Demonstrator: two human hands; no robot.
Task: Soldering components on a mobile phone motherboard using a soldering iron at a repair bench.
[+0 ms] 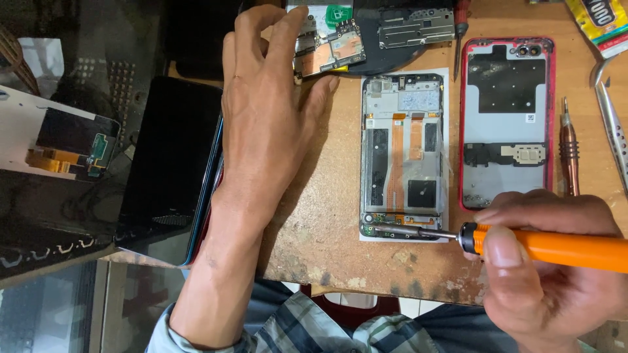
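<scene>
Right, we're looking down on a worn brown wooden worktop [327, 248], its near edge chipped and stained, with a pale tiled floor showing below it. On the left sits a dark glass-topped surface carrying a stack of black glossy phone screens [171, 167] and a white display panel with an orange flex cable [55, 140].

Centre stage, the opened phone frame with grey metal shields and orange ribbon cables [401, 157] lies flat on a white sheet, long side running away from the camera. Just beside it to the right lies a red-rimmed plastic back cover [507, 121], inside face up, grey and black within. Further right rests a slim copper-coloured metal screwdriver [569, 153], and steel tweezers [611, 117] near the edge.

The right hand [546, 261] is clamped around an orange-handled screwdriver [556, 248], thumb pressed on the barrel, and its thin metal tip touches the bottom edge of the phone frame. The left hand [268, 111] is spread open, palm down, fingers apart, fingertips resting on a small shiny circuit board [330, 49] at the far side of the worktop. Beside that board, a grey metal shield plate [417, 27] lies on a dark round mat. A plaid sleeve shows at the bottom.
</scene>
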